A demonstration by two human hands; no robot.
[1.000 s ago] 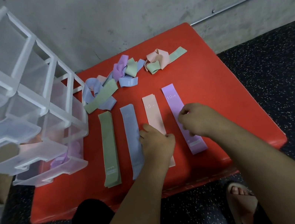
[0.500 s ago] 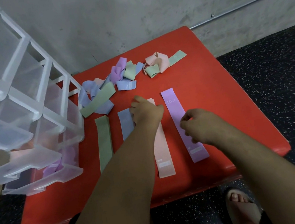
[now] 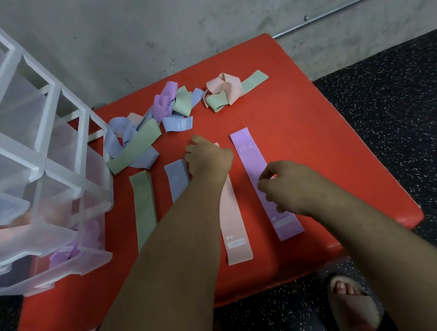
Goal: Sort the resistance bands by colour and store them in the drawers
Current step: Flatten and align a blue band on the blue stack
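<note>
Sorting stands partway: four flat fabric bands lie rowed at 6 o'clock on the red surface, tangled pastel bands at 12, translucent plastic drawers at 9 part-filled. Left hand covers the peach band, grip unclear; right hand pinches the lilac band.

Red desk carries four bands laid flat in a row. The green band and blue band lie left of the left hand, the peach band runs under that hand, and the purple band runs under the right hand. Beyond both hands sits a tangled heap of blue, green, purple and peach bands, with a smaller peach-and-green knot near its right. Well left of the left hand, a translucent drawer unit stands on the desk's left part.
</note>
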